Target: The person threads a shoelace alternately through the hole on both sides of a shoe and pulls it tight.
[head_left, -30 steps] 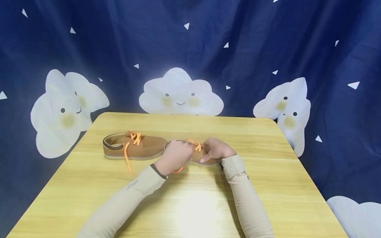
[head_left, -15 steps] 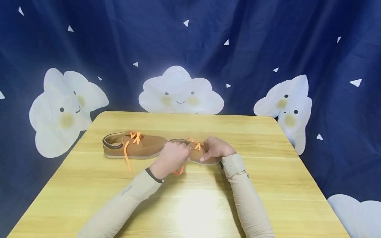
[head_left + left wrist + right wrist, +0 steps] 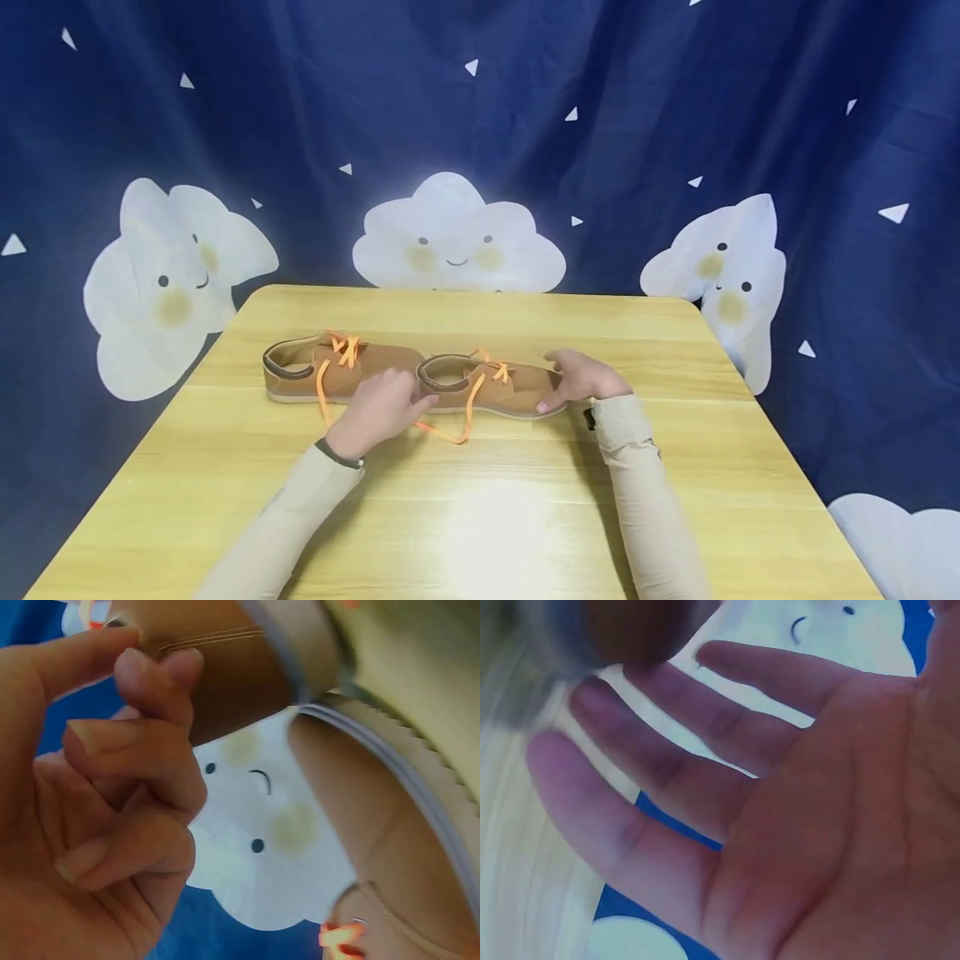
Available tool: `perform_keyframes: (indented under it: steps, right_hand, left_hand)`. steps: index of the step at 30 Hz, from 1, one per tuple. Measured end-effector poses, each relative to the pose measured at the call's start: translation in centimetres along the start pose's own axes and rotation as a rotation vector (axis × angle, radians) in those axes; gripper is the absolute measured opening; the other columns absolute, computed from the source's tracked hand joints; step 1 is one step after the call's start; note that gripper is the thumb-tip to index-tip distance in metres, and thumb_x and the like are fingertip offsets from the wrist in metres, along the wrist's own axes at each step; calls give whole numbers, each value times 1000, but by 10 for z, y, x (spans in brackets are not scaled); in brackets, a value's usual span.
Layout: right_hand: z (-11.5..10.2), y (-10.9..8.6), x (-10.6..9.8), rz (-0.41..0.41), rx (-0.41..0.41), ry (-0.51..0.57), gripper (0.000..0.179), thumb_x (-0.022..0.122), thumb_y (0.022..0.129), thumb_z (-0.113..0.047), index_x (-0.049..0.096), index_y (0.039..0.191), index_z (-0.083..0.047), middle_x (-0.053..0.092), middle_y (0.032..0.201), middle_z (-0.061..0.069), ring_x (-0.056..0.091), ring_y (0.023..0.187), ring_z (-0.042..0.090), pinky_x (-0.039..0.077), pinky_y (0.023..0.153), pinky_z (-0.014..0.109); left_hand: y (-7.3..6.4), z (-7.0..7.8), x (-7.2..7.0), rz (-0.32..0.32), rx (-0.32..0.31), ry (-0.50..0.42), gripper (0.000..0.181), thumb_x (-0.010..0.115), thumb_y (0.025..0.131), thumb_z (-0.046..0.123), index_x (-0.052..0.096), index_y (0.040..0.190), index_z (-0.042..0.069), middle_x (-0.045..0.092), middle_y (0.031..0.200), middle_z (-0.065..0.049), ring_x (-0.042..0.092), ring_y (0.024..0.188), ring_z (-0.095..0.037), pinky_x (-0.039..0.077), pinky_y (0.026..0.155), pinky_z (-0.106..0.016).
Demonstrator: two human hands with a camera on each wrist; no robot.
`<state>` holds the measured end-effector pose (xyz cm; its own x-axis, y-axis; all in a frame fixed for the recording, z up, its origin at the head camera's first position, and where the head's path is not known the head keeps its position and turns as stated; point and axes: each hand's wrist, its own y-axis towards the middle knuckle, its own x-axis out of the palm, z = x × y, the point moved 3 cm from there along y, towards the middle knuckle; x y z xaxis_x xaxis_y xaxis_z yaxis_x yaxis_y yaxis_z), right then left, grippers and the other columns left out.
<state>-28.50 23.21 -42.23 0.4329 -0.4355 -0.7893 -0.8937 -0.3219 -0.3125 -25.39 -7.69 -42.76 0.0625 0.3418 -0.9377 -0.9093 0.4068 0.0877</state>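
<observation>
Two brown shoes with orange laces lie end to end on the table. My left hand is between them, beside the heel of the right-hand shoe and in front of the toe of the left-hand shoe. In the left wrist view its fingers are loosely curled around nothing, with the thumb near a stitched brown heel. At the other end, my right hand spans the toe, thumb on the near side. Its fingers look nearly straight in the right wrist view, their tips by the blurred toe.
A loose orange lace loops onto the table in front of the right-hand shoe. Another lace hangs down the left-hand shoe. The wooden table ends at a dark blue curtain printed with clouds.
My left hand has moved left, off the right-hand shoe's opening to beside its heel, uncovering the opening and lace. My right hand has slid right to the toe tip.
</observation>
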Motion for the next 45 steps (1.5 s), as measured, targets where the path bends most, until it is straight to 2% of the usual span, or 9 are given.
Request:
perform_keyframes:
  steps: [5,10,15,20,25,34,45]
  right_hand:
    - [15,-7,3,8,17,-57,91,94,73,-27,50,141,14,62,135,29,62,123,42,51,106,52]
    - [19,-7,5,29,-4,-62,75,95,72,-22,60,129,14,70,117,23,67,102,32,57,93,46]
    - [22,-1,4,47,-4,-42,62,95,72,-20,68,121,8,72,105,16,65,89,24,57,83,39]
    - [28,5,1,63,1,-23,56,94,74,-20,71,118,5,74,101,13,64,85,21,55,78,35]
    - [35,8,0,88,4,23,43,91,77,-18,74,110,4,73,93,11,60,77,19,49,70,29]
    - [41,10,-4,168,-5,83,30,89,80,-14,75,99,4,73,87,11,57,71,17,47,64,27]
    - [46,11,-2,208,-7,116,33,86,85,-15,73,109,4,70,87,10,54,68,16,45,64,28]
  left_hand:
    - [-4,-7,15,-45,-57,-56,56,75,94,35,39,53,21,29,47,11,28,43,-5,19,40,-21]
    - [-2,-7,24,-7,-85,-47,46,76,94,35,50,60,16,37,52,7,38,47,-10,28,42,-24]
    - [4,-9,28,30,-93,-43,45,75,94,34,51,62,15,38,54,5,40,48,-11,30,43,-26]
    - [13,-9,30,50,-83,-53,40,74,95,31,54,65,14,42,54,4,41,48,-11,31,43,-25]
    - [23,-8,32,52,-88,-64,41,74,96,29,54,65,12,39,54,4,38,48,-10,28,43,-23]
    - [40,-9,35,30,-120,-110,39,71,98,29,56,68,9,39,56,3,36,48,-10,28,42,-21]
    - [44,-8,34,40,-145,-119,44,72,97,29,51,63,11,38,55,4,34,46,-9,26,41,-21]
